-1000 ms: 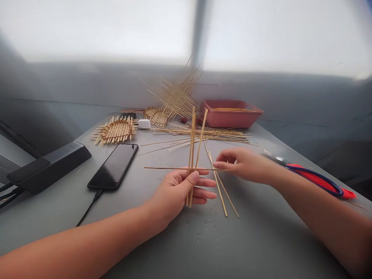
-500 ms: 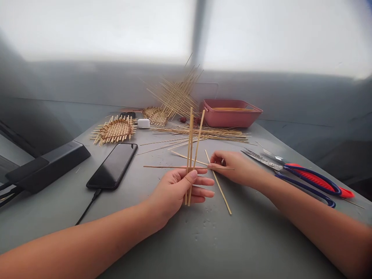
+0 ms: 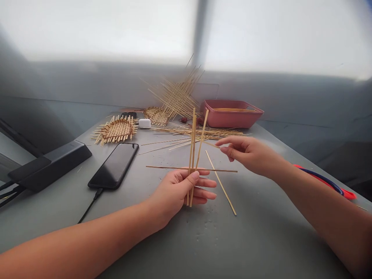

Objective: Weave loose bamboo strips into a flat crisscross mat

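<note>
My left hand (image 3: 186, 188) pinches several upright bamboo strips (image 3: 193, 143) between thumb and fingers, with one bamboo strip (image 3: 161, 167) lying crosswise among them. The other fingers are stretched out behind. To the right and a little higher, my right hand (image 3: 247, 155) pinches the end of a single bamboo strip (image 3: 211, 144), whose far end points left behind the upright ones. Below it, a loose bamboo strip (image 3: 223, 188) lies slanted on the table, partly crossed by the crosswise one.
Beyond the hands lie a pile of bamboo strips (image 3: 223, 133), woven pieces (image 3: 117, 130) and a pink basket (image 3: 232, 116). A phone (image 3: 114, 166) with a cable and a black box (image 3: 52, 166) are at left. Scissors (image 3: 322, 180) lie at right, mostly behind my right forearm.
My right hand has risen from the table with a bamboo strip in its pinch, moving up and right. My left hand stays nearly in place with its strips.
</note>
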`<state>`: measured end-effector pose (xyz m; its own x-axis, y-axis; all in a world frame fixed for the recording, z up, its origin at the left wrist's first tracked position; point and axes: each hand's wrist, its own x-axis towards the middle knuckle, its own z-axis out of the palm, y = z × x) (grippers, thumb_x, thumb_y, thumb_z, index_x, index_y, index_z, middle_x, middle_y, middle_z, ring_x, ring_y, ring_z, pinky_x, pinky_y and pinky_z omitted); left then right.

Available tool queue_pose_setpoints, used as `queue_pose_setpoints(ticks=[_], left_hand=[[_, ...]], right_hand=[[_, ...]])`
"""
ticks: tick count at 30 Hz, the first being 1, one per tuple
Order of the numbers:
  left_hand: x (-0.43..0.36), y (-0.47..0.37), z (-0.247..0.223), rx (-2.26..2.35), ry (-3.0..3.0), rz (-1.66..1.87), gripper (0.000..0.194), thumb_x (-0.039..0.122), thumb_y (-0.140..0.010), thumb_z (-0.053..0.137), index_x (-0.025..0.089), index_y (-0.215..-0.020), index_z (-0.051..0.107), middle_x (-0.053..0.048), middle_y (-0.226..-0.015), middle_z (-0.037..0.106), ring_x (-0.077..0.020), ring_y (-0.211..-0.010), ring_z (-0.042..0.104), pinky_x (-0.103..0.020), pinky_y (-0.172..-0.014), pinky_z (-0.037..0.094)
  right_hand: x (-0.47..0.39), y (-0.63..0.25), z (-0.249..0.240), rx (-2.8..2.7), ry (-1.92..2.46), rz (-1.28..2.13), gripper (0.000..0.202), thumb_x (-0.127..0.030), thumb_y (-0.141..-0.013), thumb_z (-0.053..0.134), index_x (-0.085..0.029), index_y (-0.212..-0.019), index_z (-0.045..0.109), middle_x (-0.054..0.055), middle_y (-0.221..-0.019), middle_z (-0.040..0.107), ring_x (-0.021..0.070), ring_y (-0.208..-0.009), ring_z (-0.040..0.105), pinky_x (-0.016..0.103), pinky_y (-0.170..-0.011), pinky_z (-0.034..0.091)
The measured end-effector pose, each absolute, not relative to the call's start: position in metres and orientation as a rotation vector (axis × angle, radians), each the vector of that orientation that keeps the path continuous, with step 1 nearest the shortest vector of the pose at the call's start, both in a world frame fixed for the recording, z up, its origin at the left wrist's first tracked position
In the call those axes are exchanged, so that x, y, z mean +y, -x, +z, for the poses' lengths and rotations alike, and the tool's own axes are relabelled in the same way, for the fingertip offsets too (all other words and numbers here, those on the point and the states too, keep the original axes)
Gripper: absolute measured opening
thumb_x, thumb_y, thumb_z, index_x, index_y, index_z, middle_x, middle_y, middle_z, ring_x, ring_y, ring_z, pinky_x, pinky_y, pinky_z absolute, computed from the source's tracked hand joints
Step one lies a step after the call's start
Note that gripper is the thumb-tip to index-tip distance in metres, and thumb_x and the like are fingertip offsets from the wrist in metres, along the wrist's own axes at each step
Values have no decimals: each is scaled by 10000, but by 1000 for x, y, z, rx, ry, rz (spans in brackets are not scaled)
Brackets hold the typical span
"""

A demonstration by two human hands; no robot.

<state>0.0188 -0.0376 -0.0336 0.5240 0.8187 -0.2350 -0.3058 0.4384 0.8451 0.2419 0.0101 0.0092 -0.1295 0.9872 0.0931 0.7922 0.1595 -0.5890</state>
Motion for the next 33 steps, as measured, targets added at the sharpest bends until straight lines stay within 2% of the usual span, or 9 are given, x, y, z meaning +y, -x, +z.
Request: queue_pose_setpoints(ticks=[3, 5, 8, 10, 15, 21, 25, 29, 33], left_hand=[[-39, -19, -33, 711, -827, 764, 236, 347, -884, 606, 162, -1010, 679, -97, -962, 741, -158, -752, 713, -266, -703, 528], [-40, -20, -33, 719, -815, 758, 225, 331, -898, 588, 153, -1002, 676, -100, -956, 741, -153, -741, 714, -260, -694, 531], [-41, -20, -32, 724, -807, 757, 227, 326, -904, 580, 145, -1007, 671, -107, -963, 739, -152, -732, 714, -257, -686, 534], [-41, -20, -31, 734, -805, 762, 240, 335, -901, 583, 144, -1022, 665, -114, -982, 735, -153, -736, 714, -258, -690, 536], [-39, -20, -29, 847, -775, 819, 222, 308, -930, 535, 143, -1043, 629, -114, -985, 730, -141, -710, 711, -262, -690, 538], [-38, -22, -28, 909, -809, 839, 232, 323, -924, 541, 155, -1056, 632, -110, -989, 729, -152, -718, 713, -284, -715, 531], [-39, -22, -27, 919, -858, 824, 246, 330, -912, 558, 147, -1049, 649, -107, -967, 733, -154, -707, 710, -279, -702, 522], [-40, -23, -24, 946, -869, 823, 233, 293, -940, 508, 145, -1051, 650, -97, -948, 734, -136, -687, 706, -256, -682, 519], [-40, -22, -26, 924, -881, 801, 243, 314, -921, 545, 147, -1054, 659, -108, -966, 733, -145, -696, 708, -260, -681, 521]], right_hand=[[9, -241, 14, -1899, 1729, 571, 240, -424, -819, 537, -220, -920, 614, 9, -770, 648, 116, -544, 451, 252, -488, 369], [9, -243, 16, -1833, 1740, 591, 267, -457, -832, 533, -218, -904, 627, 16, -818, 661, 103, -529, 421, 249, -476, 359], [12, -249, 19, -1741, 1712, 600, 427, -588, -851, 484, -220, -945, 677, 14, -742, 610, 90, -480, 354, 252, -428, 310], [12, -251, 19, -1671, 1711, 498, 446, -616, -831, 515, -219, -941, 685, 4, -685, 557, 84, -456, 328, 252, -403, 283], [1, -239, 19, -1675, 1545, 248, 359, -573, -814, 574, -231, -867, 669, -18, -564, 452, 108, -463, 349, 263, -414, 297], [-18, -223, 20, -1957, 1527, 316, 368, -546, -840, 539, -250, -938, 735, 42, -701, 652, 186, -613, 537, 295, -505, 374], [-21, -223, 22, -1915, 1627, 268, 356, -540, -821, 555, -254, -892, 755, 28, -629, 644, 190, -560, 537, 301, -472, 340], [-20, -225, 26, -1868, 1673, 229, 324, -514, -801, 570, -254, -847, 758, 45, -643, 648, 217, -608, 567, 300, -467, 332], [-17, -226, 27, -1902, 1626, 382, 342, -535, -787, 571, -256, -849, 759, 45, -606, 610, 201, -587, 539, 302, -475, 347]])
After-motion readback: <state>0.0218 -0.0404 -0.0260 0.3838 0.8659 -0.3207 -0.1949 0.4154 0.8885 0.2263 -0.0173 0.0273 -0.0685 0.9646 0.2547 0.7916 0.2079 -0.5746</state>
